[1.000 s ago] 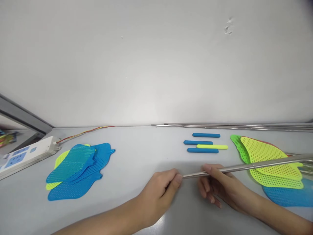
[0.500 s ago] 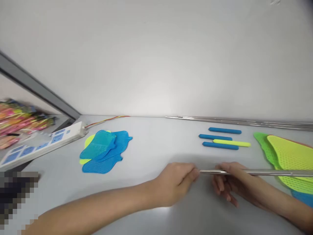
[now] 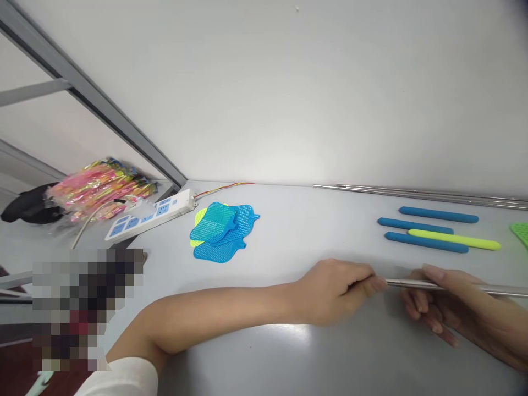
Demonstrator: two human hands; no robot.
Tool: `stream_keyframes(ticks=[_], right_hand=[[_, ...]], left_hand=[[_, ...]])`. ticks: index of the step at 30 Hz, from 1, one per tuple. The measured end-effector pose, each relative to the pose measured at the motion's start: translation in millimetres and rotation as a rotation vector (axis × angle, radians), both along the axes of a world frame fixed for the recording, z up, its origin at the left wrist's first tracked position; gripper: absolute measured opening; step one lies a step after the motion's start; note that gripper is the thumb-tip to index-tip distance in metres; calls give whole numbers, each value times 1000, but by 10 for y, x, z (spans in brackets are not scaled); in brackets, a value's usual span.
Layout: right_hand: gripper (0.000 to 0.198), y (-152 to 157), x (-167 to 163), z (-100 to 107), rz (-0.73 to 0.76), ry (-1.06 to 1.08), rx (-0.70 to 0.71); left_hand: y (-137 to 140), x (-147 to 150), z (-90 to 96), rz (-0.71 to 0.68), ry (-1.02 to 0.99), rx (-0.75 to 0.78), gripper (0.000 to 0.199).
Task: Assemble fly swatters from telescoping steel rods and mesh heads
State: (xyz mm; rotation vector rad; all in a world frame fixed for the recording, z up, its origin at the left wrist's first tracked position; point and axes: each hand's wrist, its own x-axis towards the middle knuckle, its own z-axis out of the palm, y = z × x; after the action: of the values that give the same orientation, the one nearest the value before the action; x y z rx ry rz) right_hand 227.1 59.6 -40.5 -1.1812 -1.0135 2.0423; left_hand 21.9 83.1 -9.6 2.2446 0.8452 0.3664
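My left hand (image 3: 342, 291) is closed around the left end of a thin metal rod (image 3: 501, 290), held level over the front of the table. To its right, my right hand (image 3: 449, 302) holds the same rod between thumb and fingers, with the lower fingers loosely curled below it. The rod runs out of view at the right edge. Behind my hands lie several slim handle-like sticks: blue ones, such as the rearmost blue stick (image 3: 439, 215), and one yellow stick (image 3: 457, 240) partly over a blue one.
Blue and yellow mesh fly swatter heads (image 3: 218, 252) are piled left of centre. More metal rods (image 3: 412, 193) lie along the wall. A white power strip (image 3: 152, 214) sits at the left edge, beyond it plastic-wrapped colourful goods (image 3: 99, 184). A green mesh piece (image 3: 522, 234) shows at right.
My view has swung left, so the table's things appear farther right and most of the right-hand mesh pile has left the frame. Both hands keep their hold on the rod.
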Motion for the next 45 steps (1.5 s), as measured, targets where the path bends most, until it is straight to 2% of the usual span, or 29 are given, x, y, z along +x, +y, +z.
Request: stream_keyframes(ticks=[6,15,20,24,29,34,45], right_hand=[[46,1,-45,111,24,-26,-8],[41,-1,-61,144,3,20,-14],[40,4,-64,138,-4,14,34],[34,11,-65,180,71,-21,109],[36,12,-13,176,166,-100,216],[39,-34,49,188,341,-306,329],[37,-143,-45,253,278,-132,168]], left_hand=[[-38,-2,-35,-66,95,185,25],[-15,10,-13,0,80,131,23],[-28,21,0,41,85,86,21],[-29,20,-2,18,135,123,24],[-34,21,-45,-52,246,268,29],[-53,16,-44,-144,256,320,27],[-43,0,-48,-92,169,183,26]])
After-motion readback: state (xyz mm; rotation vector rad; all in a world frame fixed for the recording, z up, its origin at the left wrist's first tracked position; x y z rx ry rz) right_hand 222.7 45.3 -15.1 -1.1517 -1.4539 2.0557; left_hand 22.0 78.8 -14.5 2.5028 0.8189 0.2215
